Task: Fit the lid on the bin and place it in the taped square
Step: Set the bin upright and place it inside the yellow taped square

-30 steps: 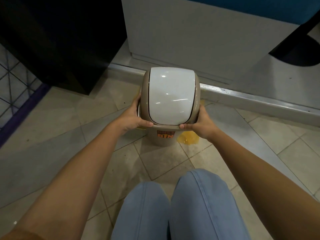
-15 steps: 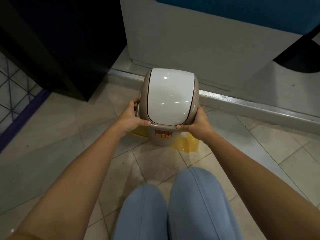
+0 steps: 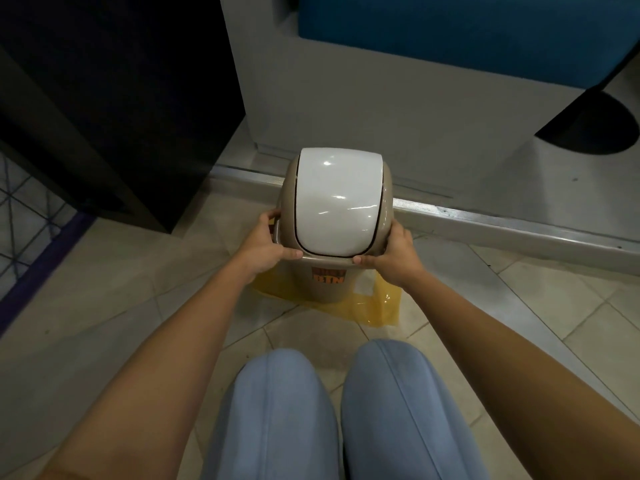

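Observation:
A beige bin (image 3: 329,289) with an orange label stands on the tiled floor in front of my knees. Its beige lid (image 3: 386,199), with a glossy white swing flap (image 3: 334,202), sits on top of it. My left hand (image 3: 265,245) grips the lid's left near rim, thumb on top. My right hand (image 3: 394,252) grips the right near rim the same way. Yellow tape (image 3: 375,306) lies on the floor under and around the bin's base; the bin hides most of it.
A metal threshold strip (image 3: 502,220) runs along the floor just behind the bin, below a grey panel (image 3: 381,98). A black cabinet (image 3: 114,98) stands at the left. My knees in light blue jeans (image 3: 329,410) fill the near floor.
The bin with its lid has come down onto the floor and more of the yellow tape shows around its base. Both hands have kept their grip on the lid's rim.

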Available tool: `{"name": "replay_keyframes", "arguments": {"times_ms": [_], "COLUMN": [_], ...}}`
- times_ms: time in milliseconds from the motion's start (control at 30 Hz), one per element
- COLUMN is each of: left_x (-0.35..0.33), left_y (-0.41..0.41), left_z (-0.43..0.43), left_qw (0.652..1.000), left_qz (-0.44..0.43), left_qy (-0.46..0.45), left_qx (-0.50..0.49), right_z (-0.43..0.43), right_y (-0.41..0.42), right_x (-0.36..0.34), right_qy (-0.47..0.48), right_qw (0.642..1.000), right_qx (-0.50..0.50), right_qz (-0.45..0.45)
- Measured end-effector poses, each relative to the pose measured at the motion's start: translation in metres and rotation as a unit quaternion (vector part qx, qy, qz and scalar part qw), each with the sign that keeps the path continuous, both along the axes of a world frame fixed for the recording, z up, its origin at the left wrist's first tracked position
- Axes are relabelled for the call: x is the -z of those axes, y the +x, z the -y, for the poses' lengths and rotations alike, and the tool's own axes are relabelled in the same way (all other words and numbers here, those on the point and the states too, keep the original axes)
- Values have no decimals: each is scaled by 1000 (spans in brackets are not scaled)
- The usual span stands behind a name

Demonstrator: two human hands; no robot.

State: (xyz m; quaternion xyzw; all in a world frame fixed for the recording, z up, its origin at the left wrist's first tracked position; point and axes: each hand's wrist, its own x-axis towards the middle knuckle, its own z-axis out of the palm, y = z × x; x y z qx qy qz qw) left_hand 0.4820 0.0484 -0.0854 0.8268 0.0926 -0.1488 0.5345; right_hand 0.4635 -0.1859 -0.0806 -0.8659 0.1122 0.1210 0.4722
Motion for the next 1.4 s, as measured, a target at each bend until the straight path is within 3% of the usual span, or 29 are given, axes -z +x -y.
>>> {"name": "replay_keyframes", "arguments": {"times_ms": [200, 467, 700, 833, 1400], "left_x": [0, 2, 7, 11, 18], "left_y": [6, 9, 30, 43, 86], "left_z": [-3, -13, -15, -8, 13], "left_qw": [1000, 998, 991, 992, 988], "left_qz": [-4, -25, -52, -44, 13], "left_qy": [9, -48, -117, -112, -121], "left_qx": [-7, -14, -32, -47, -93], "right_z": [-3, -6, 8, 13, 18], "right_y": [1, 5, 16, 23, 62], "right_x": [-7, -19, -14, -14, -7], "right_qy": [-27, -91, 9, -30, -38], "right_qw": [1000, 996, 998, 997, 994], "right_qx": [13, 1, 30, 33, 80], "right_qz": [-8, -1, -60, -56, -65]}}
